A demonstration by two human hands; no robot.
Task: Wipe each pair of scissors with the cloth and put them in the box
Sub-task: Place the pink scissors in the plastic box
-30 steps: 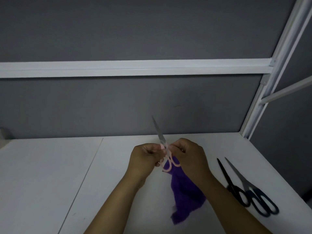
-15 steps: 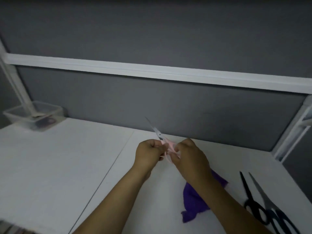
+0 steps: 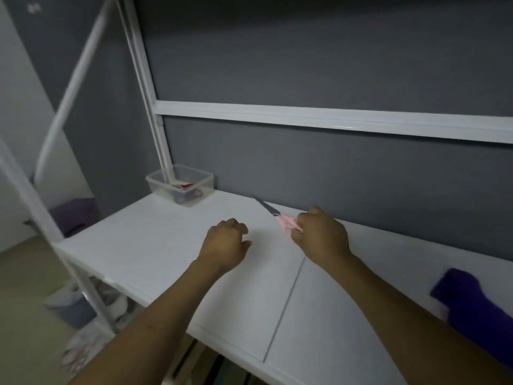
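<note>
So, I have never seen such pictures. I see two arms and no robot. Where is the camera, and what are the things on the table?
There is no machine here: a person works with bare hands. The camera is worn on the person's head and looks forward and down, so the arms come in from the bottom edge. The right hand grips pink scissors by the handles, with the blades pointing towards the box. The box is a clear plastic tub at the far left of the white table; something red lies in it, too blurred to name. The left hand is loosely curled and holds nothing. A purple cloth lies on the table at the right.
</note>
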